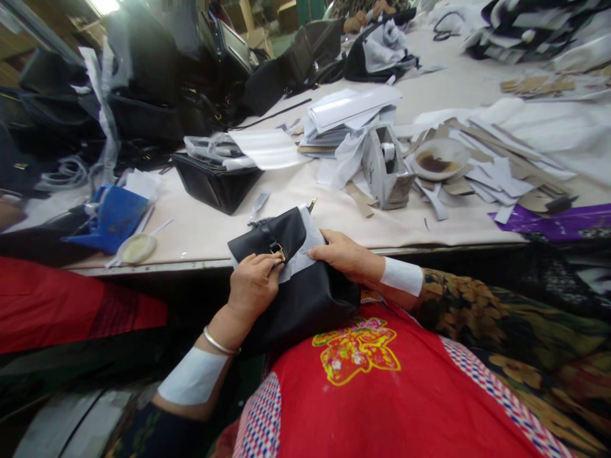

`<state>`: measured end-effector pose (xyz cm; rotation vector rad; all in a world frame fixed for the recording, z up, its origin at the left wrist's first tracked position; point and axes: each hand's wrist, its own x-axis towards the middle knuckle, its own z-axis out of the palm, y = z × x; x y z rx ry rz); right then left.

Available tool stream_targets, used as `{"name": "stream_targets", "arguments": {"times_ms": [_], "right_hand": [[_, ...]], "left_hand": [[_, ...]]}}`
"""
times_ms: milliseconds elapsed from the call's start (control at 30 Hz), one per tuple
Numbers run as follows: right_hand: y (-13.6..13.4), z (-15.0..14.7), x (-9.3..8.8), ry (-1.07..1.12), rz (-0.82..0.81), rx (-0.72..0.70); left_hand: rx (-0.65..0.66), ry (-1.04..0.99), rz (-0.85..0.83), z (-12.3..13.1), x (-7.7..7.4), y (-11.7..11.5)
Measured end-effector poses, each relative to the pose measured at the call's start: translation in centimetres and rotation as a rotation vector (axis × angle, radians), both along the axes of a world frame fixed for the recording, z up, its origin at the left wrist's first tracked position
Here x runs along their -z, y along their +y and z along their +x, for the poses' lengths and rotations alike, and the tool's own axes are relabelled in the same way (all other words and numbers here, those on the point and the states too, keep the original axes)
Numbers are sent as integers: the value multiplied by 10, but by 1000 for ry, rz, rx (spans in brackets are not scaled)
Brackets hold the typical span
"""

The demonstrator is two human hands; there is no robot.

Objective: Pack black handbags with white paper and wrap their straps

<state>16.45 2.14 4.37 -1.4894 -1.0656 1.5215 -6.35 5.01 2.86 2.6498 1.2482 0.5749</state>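
On my feed, the left hand has its fingers bunched together, pinching at the gold buckle on the flap of a black bag. Right hand clamps the bag's far side, thumb pressing on white tissue there; I can't tell how its underside fingers sit. Bag is tilted between the red apron and the tabletop, flap end over the edge. Just beyond: another black bag with clear plastic on top. Left of that I get a blue container and a small round dish. Further right: paper stack, grey holder, bowl of brown stuff among scraps. Co-worker's hands at the far end.
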Motion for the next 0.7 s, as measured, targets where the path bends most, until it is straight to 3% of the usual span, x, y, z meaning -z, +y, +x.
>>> {"name": "stream_targets", "arguments": {"times_ms": [167,467,700], "right_hand": [[1,0,2,-14,-18,-15],[2,1,-1,-63,17,-22],[3,1,3,49,-21,-15]], "left_hand": [[-68,-62,-82,2,0,4],[-95,30,44,12,5,8],[-130,-92,-197,6,-3,21]]}}
